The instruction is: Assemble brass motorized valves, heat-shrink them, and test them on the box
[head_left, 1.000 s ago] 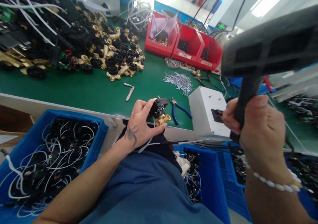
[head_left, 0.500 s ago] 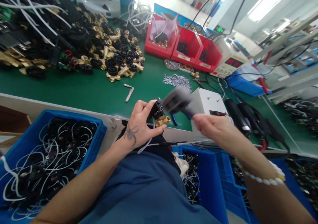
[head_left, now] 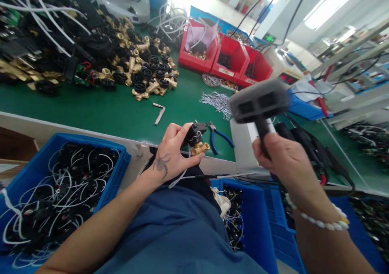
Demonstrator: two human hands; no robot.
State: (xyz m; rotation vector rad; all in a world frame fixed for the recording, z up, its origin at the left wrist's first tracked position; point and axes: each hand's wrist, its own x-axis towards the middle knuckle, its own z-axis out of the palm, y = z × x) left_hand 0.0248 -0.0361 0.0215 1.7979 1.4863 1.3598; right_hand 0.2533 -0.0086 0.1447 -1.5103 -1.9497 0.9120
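My left hand [head_left: 174,154] grips a brass valve [head_left: 200,149] with a black housing [head_left: 196,131] on top, at the bench's front edge. A pale cable hangs from it below my fingers. My right hand [head_left: 284,156] is wrapped round the handle of a black mallet [head_left: 259,102], whose slightly blurred head is raised to the right of the valve and apart from it. Blue-handled cutters [head_left: 219,137] lie just right of the valve. Farther back on the green bench lies a small L-shaped metal tool [head_left: 159,113].
Brass valves with black caps [head_left: 152,73] are heaped at the back left. Red bins [head_left: 226,61] stand behind a pile of metal clips [head_left: 217,102]. A white box [head_left: 244,142] sits right of the cutters. Blue crates [head_left: 121,160] with cabled parts flank my lap.
The mallet came down from the upper right to beside the valve, then rose again to the right. My left hand has kept its hold on the valve in nearly the same place.
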